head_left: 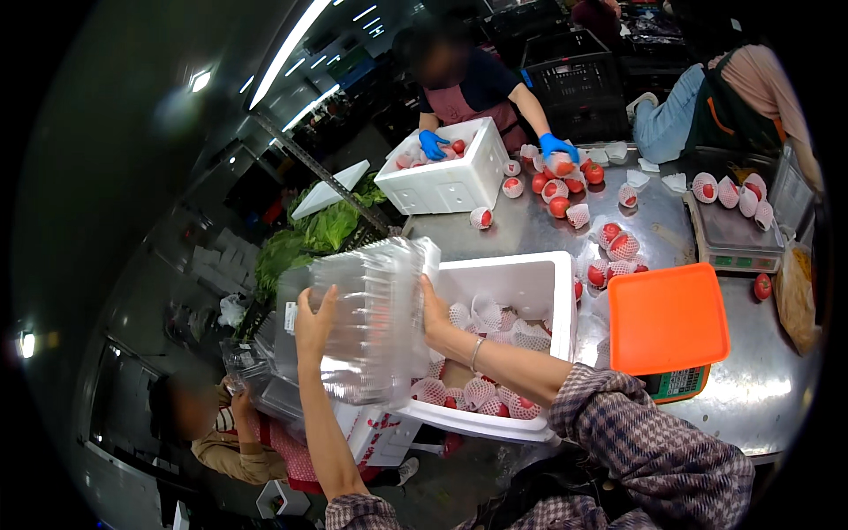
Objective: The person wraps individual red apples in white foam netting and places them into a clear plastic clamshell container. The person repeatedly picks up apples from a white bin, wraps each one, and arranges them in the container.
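Between both my hands is a stack of clear plastic containers, held tilted above the left end of a white foam box. My left hand presses on its near left side, fingers pointing up. At the stack's right edge, my right hand grips it, with part of the fingers hidden behind the plastic. Below my right forearm, the white foam box holds several red tomatoes in white foam net sleeves, along with loose sleeves.
An orange tray sits on a green scale at the right. Sleeved tomatoes lie across the metal table. Opposite, a person in blue gloves handles tomatoes beside another foam box. Another person stands at the lower left.
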`<control>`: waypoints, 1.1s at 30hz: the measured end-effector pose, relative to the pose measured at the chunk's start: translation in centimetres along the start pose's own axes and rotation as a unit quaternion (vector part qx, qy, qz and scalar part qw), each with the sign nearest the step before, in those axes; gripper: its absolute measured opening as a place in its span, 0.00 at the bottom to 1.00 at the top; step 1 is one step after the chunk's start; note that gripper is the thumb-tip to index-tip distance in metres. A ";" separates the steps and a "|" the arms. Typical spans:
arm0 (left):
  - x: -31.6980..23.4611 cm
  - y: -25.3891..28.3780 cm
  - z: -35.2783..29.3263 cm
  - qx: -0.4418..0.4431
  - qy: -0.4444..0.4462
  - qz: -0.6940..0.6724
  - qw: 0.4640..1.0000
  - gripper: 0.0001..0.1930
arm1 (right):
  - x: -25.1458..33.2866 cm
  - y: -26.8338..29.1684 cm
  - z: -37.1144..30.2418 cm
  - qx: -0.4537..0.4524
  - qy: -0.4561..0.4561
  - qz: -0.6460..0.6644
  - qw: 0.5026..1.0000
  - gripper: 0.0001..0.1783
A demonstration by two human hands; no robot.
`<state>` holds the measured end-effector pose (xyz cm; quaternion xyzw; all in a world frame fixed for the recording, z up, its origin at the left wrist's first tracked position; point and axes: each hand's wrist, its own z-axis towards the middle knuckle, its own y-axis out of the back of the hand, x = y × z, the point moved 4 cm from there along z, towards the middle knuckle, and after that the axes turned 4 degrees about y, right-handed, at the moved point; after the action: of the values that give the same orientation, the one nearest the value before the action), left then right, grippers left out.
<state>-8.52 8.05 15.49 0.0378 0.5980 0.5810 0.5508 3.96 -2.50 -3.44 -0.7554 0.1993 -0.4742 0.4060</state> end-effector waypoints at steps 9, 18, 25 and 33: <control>3.1 0.2 0.1 -0.091 -0.035 -0.066 0.993 0.33 | 2.3 0.2 -3.3 -0.008 0.136 -0.186 0.973 0.38; 6.3 2.0 -12.9 -0.295 -0.067 0.015 0.953 0.31 | 0.7 3.5 -2.5 -0.089 0.058 -0.087 0.991 0.40; 6.4 -2.1 -17.0 -0.260 0.128 -0.400 0.869 0.29 | 0.7 4.8 -1.4 -0.098 0.091 -0.168 0.977 0.37; 4.2 -3.6 -5.9 -0.188 0.000 -0.239 0.953 0.17 | 0.6 3.8 -1.7 -0.092 0.072 -0.094 0.989 0.40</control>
<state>-12.22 5.92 8.57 -0.2104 0.4693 0.5344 0.6708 3.10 -5.87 -5.77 -0.7687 0.1990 -0.5429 0.2735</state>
